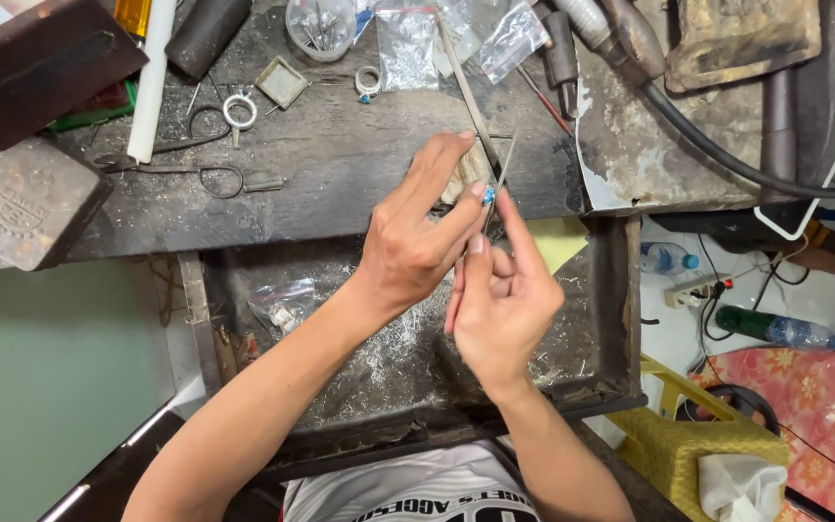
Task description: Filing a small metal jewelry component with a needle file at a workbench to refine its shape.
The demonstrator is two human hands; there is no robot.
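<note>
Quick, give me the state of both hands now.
Left hand: closed, pinching a small blue-stoned piece.
Right hand: closed on thin metal tweezers.

we see two bare forearms running up from the bottom edge, with no sleeves, watch, bracelet or rings showing on them. our left hand [408,246] and right hand [503,300] are ungloved, the fingers [437,164] slim with short, plain nails. at the bottom edge we wear a white shirt [417,488] with dark block lettering across the chest, only its upper part showing.
</note>
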